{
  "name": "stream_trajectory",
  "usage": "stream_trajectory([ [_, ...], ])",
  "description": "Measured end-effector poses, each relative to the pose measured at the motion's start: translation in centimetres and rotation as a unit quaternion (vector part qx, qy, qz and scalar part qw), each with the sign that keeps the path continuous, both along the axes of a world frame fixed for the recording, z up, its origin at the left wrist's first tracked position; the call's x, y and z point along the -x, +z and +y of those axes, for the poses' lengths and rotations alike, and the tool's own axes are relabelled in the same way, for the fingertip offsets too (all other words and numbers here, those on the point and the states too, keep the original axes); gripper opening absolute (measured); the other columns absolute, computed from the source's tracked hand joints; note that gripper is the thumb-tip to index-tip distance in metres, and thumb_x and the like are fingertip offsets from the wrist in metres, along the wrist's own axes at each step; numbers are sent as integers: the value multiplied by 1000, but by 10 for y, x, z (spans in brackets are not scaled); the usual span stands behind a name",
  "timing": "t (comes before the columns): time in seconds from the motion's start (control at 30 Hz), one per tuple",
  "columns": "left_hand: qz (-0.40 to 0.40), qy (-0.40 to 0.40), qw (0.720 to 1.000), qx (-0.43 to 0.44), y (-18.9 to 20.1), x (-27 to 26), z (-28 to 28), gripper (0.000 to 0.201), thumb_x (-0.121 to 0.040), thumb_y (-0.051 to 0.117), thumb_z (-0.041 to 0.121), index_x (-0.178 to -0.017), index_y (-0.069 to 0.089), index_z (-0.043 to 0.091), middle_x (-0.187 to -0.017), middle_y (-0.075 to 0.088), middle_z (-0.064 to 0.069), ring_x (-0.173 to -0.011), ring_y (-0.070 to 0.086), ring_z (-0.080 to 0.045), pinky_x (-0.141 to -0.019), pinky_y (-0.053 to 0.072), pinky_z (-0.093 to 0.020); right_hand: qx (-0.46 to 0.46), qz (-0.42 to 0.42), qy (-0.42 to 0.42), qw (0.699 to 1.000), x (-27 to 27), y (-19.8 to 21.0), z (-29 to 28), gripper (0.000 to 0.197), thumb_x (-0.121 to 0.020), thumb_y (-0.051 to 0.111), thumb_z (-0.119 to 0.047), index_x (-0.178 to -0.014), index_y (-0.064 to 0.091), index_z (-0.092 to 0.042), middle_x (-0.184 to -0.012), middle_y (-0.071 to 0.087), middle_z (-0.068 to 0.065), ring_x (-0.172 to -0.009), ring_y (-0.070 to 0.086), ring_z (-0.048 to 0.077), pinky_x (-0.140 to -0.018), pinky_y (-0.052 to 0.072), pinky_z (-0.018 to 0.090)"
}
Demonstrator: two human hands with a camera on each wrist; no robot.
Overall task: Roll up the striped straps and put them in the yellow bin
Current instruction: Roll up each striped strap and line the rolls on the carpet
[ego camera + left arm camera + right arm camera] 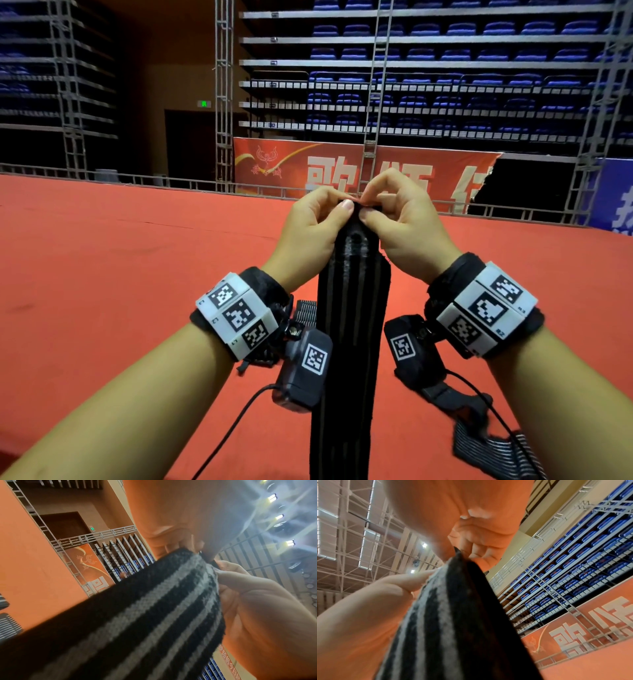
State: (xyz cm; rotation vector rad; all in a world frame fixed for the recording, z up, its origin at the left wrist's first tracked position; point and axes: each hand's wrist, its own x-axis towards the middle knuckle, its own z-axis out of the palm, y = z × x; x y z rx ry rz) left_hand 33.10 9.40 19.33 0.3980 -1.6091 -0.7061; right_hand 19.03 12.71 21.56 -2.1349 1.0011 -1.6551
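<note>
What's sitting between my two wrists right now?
The black striped strap hangs down between the wrists, its top end pinched by the left hand and the right hand. The head view shows it.

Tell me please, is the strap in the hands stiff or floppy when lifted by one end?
Probably floppy: the strap hangs straight down from where the left hand and right hand pinch its top. It looks knitted, so likely light and not slippery. Its pinched end already bends over, so it should roll easily.

Red-covered table (120, 274) with two striped straps (489, 452) (306, 310) lying loose on it
</note>
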Motion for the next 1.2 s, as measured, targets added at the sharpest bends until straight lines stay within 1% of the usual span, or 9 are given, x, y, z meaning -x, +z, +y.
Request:
stream_trajectory([
  [0.17, -18, 18, 1000, 18, -12, 1, -10, 14, -93, 51, 2, -91, 57, 14, -68, 52, -15, -60, 45, -14, -55, 38, -26, -39, -18, 23, 999, 3, -11, -12, 27, -89, 46, 13, -82, 48, -13, -57, 55, -4, -49, 41, 12, -44, 33, 24],
  [0.27, -33, 28, 999, 18, -18, 3, -14, 13, -93, 51, 5, -87, 53, 17, -67, 50, -16, -56, 43, -15, -52, 36, -26, -58, -38, 16, 997, 5, -17, -15, 20, -94, 52, 2, -81, 48, -13, -61, 51, 7, -50, 42, 18, -41, 35, 25],
  [0.33, -42, 32, 998, 22, -23, 5, -16, 11, -92, 52, 9, -86, 53, 18, -68, 52, -22, -59, 46, -18, -55, 38, -31, -62, -34, 4, 997, 7, -21, -17, 20, -96, 54, -6, -79, 47, -13, -59, 49, 9, -49, 42, 18, -42, 35, 27],
  [0.5, -47, 45, 997, 40, -37, 10, -25, 6, -93, 53, 11, -89, 56, 14, -77, 57, -29, -65, 53, -29, -61, 46, -47, -103, -30, -12, 994, 15, -27, -27, 19, -90, 57, 4, -78, 52, -10, -55, 55, 5, -42, 47, 11, -42, 39, 24],
  [0.57, -42, 41, 998, 30, -40, 11, -28, 6, -92, 53, 13, -91, 58, 14, -77, 60, -26, -67, 56, -30, -63, 48, -48, -115, -21, -22, 993, 17, -30, -29, 17, -89, 57, 5, -81, 56, -10, -59, 58, 5, -43, 49, 9, -44, 40, 23],
  [0.73, -31, 17, 999, -14, -41, 14, -30, 7, -94, 57, 12, -87, 59, 13, -78, 64, -1, -72, 60, -10, -67, 48, -28, -56, 6, -49, 997, 18, -37, -29, 12, -85, 60, 2, -82, 55, -8, -70, 62, 24, -60, 50, 21, -58, 40, 33],
  [0.87, -45, 40, 998, 8, -43, 13, -30, 8, -90, 57, 9, -86, 57, 16, -82, 64, -14, -74, 59, -17, -70, 50, -39, -72, 11, -60, 996, 19, -41, -30, 11, -89, 58, -4, -93, 53, -13, -64, 59, 10, -56, 50, 16, -54, 41, 31],
  [1.03, -52, 54, 997, 21, -53, 13, -28, 2, -87, 57, 16, -88, 58, 14, -83, 63, -24, -75, 60, -37, -71, 49, -52, -103, 33, -58, 992, 24, -45, -30, 17, -89, 56, 2, -79, 59, -12, -61, 59, -2, -47, 49, 3, -48, 40, 21],
  [1.2, -79, 32, 995, -60, -56, 16, -32, 13, -83, 60, 30, -86, 65, 19, -80, 68, -5, -76, 62, -16, -77, 54, -46, -9, 66, -135, 989, 25, -52, -32, 17, -84, 59, -4, -77, 58, -19, -72, 66, 0, -62, 58, 10, -59, 42, 18],
])
